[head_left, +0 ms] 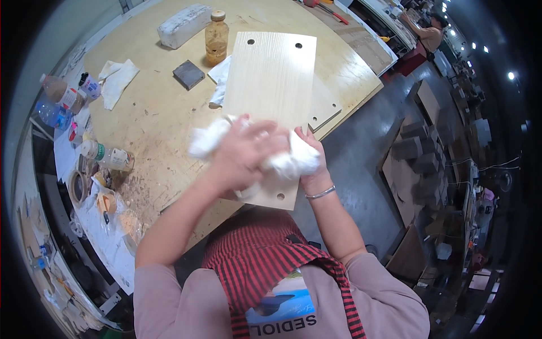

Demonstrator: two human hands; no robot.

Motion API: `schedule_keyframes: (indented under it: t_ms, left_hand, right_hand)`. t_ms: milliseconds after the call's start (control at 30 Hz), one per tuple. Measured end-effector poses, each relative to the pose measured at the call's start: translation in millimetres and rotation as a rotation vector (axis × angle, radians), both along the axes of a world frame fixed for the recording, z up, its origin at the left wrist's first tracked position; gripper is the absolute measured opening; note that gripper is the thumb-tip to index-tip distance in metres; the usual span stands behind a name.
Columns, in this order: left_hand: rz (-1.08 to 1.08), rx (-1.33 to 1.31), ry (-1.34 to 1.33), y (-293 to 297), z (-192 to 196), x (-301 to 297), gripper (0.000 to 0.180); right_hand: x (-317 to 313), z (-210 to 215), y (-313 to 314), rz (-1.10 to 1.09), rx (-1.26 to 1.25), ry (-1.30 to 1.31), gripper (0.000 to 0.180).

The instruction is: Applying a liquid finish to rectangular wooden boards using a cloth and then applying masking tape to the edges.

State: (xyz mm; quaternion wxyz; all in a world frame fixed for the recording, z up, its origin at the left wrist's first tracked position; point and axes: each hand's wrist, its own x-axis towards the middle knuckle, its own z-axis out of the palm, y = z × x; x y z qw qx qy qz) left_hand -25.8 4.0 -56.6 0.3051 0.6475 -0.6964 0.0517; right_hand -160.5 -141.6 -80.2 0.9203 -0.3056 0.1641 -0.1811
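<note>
A pale wood-grain board [271,85] with round holes near its ends lies lengthwise before me, its near end jutting past the table edge. My left hand [244,153], blurred by motion, presses a bunched white cloth [204,140] onto the board's near half. Cloth bulges out on both sides of that hand. At the board's right edge my right hand [315,161] is closed round the rim, its thumb on top. The cloth's right end touches this hand, and its other fingers are hidden.
On the table [158,124] stand an amber-brown jar [217,42], a white block [184,26] and a dark square pad [188,75]. Bottles [116,157] and tape rolls [79,186] crowd the left edge. Another board [323,110] lies beneath. Far right, a person [430,37] works.
</note>
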Motion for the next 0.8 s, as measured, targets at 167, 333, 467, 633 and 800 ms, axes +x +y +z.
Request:
schedule_keyframes:
  t_ms: [167, 333, 467, 633, 800]
  left_hand:
    - [0.539, -0.180, 0.489, 20.2, -11.1, 92.3, 0.050]
    - [0.203, -0.172, 0.320, 5.8, 5.0, -28.2, 0.052]
    - [0.368, -0.157, 0.591, -13.7, 5.0, 27.1, 0.048]
    - [-0.537, -0.115, 0.069, 12.6, -11.1, -56.3, 0.045]
    - [0.174, -0.342, 0.983, 37.9, -8.1, -3.7, 0.045]
  right_hand:
    - [1.8, 10.1, 7.6, -0.034, 0.066, -0.096, 0.050]
    - [16.9, 8.8, 0.2, -0.087, 0.116, 0.017, 0.050]
    - [14.6, 5.4, -3.0, -0.143, 0.083, -0.037, 0.046]
    - [8.7, 3.7, -30.2, -0.116, 0.146, -0.066, 0.039]
    - [-6.0, 29.2, -40.0, -0.205, -0.115, -0.104, 0.050]
